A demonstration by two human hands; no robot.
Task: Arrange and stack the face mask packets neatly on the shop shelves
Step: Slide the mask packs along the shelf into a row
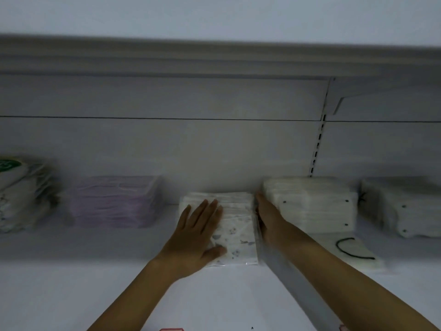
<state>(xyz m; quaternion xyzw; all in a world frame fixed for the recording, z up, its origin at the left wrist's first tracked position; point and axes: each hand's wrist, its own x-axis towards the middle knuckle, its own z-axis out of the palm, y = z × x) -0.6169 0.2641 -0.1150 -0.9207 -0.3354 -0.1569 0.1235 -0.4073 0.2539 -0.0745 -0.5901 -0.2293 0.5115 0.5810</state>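
Fingers of the left hand (199, 231) lie spread, flat on the printed mask packet (235, 225); right hand (268, 217), fingers straight together, should square its edge.

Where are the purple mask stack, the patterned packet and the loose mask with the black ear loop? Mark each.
purple mask stack (114, 201), head view, front face.
patterned packet (238, 232), head view, bare top beside the left hand.
loose mask with the black ear loop (353, 253), head view, its loop.

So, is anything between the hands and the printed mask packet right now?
Nothing visible. The left hand lies flat on the printed mask packet, and the right hand presses its right edge, wedged between it and the white stack beside it.
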